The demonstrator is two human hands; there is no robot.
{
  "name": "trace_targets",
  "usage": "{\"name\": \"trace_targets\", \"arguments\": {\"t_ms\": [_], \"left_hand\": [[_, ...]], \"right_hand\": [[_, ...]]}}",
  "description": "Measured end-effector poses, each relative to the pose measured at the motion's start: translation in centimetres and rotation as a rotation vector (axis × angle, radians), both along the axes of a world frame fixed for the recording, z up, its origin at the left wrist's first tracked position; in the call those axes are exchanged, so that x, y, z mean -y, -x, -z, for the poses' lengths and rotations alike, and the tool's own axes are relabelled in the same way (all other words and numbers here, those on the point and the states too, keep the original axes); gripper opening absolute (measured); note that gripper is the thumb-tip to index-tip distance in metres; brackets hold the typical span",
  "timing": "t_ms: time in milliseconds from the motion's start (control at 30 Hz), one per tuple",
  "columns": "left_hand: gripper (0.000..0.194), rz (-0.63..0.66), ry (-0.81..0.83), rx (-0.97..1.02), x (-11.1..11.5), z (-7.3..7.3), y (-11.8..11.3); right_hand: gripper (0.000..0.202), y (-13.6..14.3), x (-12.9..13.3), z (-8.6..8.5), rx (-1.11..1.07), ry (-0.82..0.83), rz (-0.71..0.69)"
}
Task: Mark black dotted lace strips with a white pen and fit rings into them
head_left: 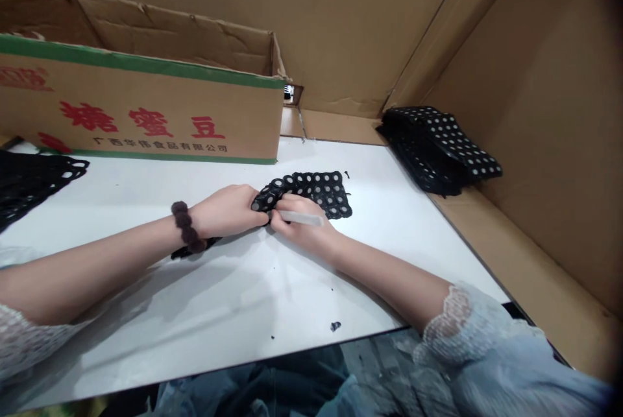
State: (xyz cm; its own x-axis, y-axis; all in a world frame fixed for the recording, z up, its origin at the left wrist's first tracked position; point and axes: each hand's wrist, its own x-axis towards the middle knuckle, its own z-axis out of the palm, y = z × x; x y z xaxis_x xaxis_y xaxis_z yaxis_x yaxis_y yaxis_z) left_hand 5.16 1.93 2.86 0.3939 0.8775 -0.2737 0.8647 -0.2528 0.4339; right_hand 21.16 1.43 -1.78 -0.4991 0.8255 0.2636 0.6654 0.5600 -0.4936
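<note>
A black sheet with rows of pale round dots (331, 195) lies on the white table, its left part bunched up between my hands. My left hand (232, 211) is closed on the sheet's bunched edge, and a dark strip of it shows below the wrist. Close against it, my right hand (302, 226) is closed round a slim whitish tool (304, 217) like a pen or knife handle. The tool's tip is hidden at the sheet between the hands, so its kind cannot be made out.
A cardboard box (195, 106) with red lettering stands at the back left. Folded dotted black sheets (438, 144) are piled at the right by the cardboard wall (535, 112). Black openwork mesh (34, 180) lies at the left. A small black scrap (335, 326) is near the front edge.
</note>
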Motion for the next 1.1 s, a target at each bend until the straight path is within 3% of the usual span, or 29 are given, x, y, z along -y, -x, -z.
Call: {"name": "trace_targets", "arguments": {"t_ms": [133, 233, 400, 500, 633, 767, 867, 967, 1100], "left_hand": [[0.014, 0.025, 0.155, 0.106, -0.4, -0.1, 0.7], [0.016, 0.124, 0.238, 0.077, -1.2, -0.7, 1.3], [0.025, 0.192, -0.026, -0.106, -1.9, -1.5, 2.2], [0.033, 0.21, -0.138, -0.114, -2.1, -1.5, 2.5], [0.04, 0.402, 0.021, 0.059, -2.8, -1.4, 2.8], [0.049, 0.51, 0.148, 0.144, -3.5, -1.3, 3.3], [0.051, 0.41, 0.085, 0.003, -3.8, -1.0, 3.9], [0.06, 0.274, -0.138, -0.147, -3.8, -0.6, 3.9], [0.043, 0.265, -0.291, -0.034, -2.9, -0.3, 2.6]], "right_hand": [[0.026, 0.3, 0.2, 0.1, 0.02, -0.023, 0.036], [0.025, 0.1, 0.3, 0.4, 0.006, -0.098, 0.024], [0.029, -0.9, 0.3, -0.1, -0.067, -0.096, -0.135], [0.029, -1.9, -0.3, -1.2, -0.264, -0.107, -0.1], [0.027, -3.1, -2.1, -1.8, -0.372, -0.099, -0.027], [0.033, -3.5, -3.6, -1.1, -0.286, 0.079, -0.136], [0.035, -3.2, -3.6, -0.9, -0.232, 0.027, -0.137], [0.036, -2.9, -3.0, -1.0, -0.19, -0.048, -0.145], [0.033, -2.6, -2.2, -1.1, -0.151, -0.08, -0.112]]}}
